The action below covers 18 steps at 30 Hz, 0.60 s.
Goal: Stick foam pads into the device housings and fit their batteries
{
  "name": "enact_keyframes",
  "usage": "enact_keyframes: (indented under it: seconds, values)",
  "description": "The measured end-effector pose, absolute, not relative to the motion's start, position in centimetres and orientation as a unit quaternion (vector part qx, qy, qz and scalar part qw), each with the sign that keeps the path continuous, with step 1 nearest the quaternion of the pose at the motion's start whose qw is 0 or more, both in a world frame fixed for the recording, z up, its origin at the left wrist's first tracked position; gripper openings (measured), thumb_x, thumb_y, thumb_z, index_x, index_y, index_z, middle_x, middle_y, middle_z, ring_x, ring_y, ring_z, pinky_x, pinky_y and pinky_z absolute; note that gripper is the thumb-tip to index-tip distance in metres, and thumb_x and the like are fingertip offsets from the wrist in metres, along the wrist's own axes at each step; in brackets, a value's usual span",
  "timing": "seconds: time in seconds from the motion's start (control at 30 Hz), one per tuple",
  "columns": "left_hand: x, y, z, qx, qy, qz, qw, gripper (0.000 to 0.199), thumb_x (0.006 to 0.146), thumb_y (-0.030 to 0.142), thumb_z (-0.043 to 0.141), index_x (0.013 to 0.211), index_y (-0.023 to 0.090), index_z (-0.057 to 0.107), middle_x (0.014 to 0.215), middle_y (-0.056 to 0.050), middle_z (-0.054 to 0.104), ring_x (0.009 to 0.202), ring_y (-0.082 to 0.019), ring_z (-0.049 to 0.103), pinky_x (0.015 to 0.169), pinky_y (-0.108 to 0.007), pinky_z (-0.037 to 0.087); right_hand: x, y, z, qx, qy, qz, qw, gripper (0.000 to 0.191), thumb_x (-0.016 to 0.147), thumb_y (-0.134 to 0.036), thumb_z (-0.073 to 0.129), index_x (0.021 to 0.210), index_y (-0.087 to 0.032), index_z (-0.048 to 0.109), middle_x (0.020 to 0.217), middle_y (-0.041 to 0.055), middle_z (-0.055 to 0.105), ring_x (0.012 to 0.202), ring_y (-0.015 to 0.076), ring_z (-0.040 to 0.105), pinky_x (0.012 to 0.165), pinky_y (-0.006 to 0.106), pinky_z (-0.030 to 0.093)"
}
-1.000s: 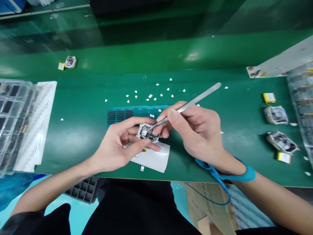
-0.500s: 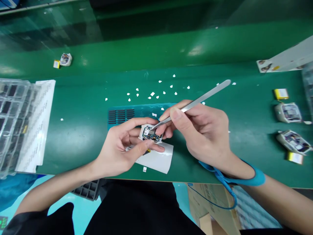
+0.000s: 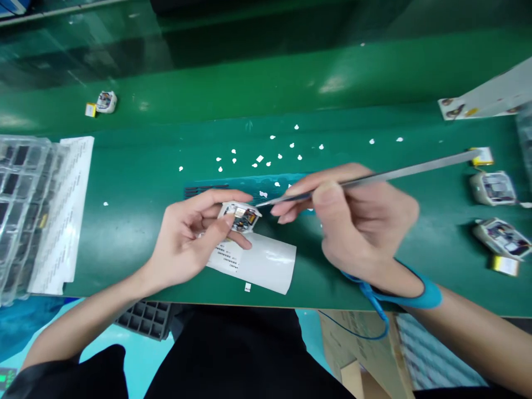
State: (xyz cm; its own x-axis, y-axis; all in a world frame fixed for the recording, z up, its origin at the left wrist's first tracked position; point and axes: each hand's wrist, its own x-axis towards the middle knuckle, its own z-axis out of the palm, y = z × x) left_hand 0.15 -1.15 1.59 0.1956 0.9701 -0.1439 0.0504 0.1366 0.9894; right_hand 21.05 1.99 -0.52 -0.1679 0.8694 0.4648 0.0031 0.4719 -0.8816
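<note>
Green tabletop, glossy, overhead light reflected as pale glare patches. A raised green ledge is seen along the far side, with dark glass panelling behind it. Small white scraps are scattered mid-surface. A clear compartment tray is set at the left edge. Light-blue floor is visible below the front edge, plus a cardboard box.

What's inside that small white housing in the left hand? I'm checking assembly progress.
The white housing lies open, showing a dark circuit board with a metallic part. The left hand thumb covers its near edge.
</note>
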Motion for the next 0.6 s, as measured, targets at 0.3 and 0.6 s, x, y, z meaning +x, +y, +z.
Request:
enact_keyframes:
  seconds: [0.3, 0.6]
  values:
    - [-2.9, 0.7, -0.5, 0.704, 0.484, 0.358, 0.378, 0.017, 0.104, 0.026, 0.060, 0.102, 0.018, 0.076, 0.097, -0.003, 0.081, 0.085, -0.015, 0.076, 0.075, -0.024, 0.055, 21.9, 4.6, -1.9, -0.331, -0.832, 0.274, 0.350, 0.021, 0.105, -0.017, 0.058, 0.091, -0.021, 0.073, 0.103, -0.0004, 0.080, 0.093, 0.0154, 0.076, 0.082, 0.030, 0.061]
    - [-3.8, 1.0, -2.1, 0.878, 0.356, 0.259, 0.185, 0.020, 0.106, 0.019, 0.052, 0.118, 0.015, 0.067, 0.107, -0.010, 0.075, 0.099, -0.021, 0.069, 0.085, -0.035, 0.051, 21.9, 4.2, -2.2, -0.293, -0.867, 0.241, 0.324, 0.013, 0.103, -0.013, 0.061, 0.103, -0.014, 0.073, 0.105, 0.0028, 0.080, 0.093, 0.0173, 0.073, 0.086, 0.033, 0.063]
